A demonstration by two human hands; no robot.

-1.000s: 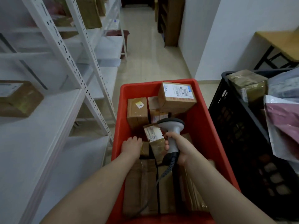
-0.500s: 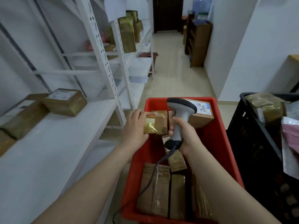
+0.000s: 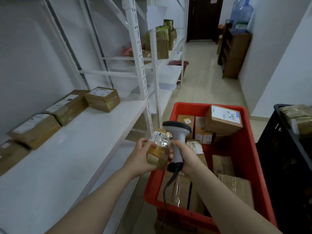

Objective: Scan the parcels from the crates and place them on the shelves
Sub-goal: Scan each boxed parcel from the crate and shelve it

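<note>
Narrow tiled corridor (image 3: pixel 202 85), white walls, dark door (image 3: pixel 202 19) at far end. Against right wall: wooden cabinet (image 3: pixel 236 53), blue water bottle (image 3: pixel 242 14) on top.

Left side: white metal shelving on perforated uprights (image 3: pixel 140 65). Nearest shelf board (image 3: pixel 94 129) with a row of taped cardboard boxes (image 3: pixel 102 98) along the back left; front and right part of board bare. More parcels (image 3: pixel 160 41) on the farther shelves.

Ahead and below: red crate (image 3: pixel 249 149) with cardboard parcels inside, one labelled box (image 3: pixel 222 119) tilted on top at the far end. Just right of it: black crate (image 3: pixel 287 157), also loaded, partly out of frame.

Only a narrow gap between shelf edge and red crate's left rim; uprights close to the crate's far left corner.

Over that left rim: small taped parcel (image 3: pixel 158 149), label up, gripped in left hand (image 3: pixel 140 156), fingers curled round its left side. Right hand (image 3: pixel 187 156) wrapped round handle of grey scanner (image 3: pixel 177 132). Parcel just left of scanner neck; touching or not, cannot tell. Black cable (image 3: pixel 167 188) hanging from handle, down in front of crate.
</note>
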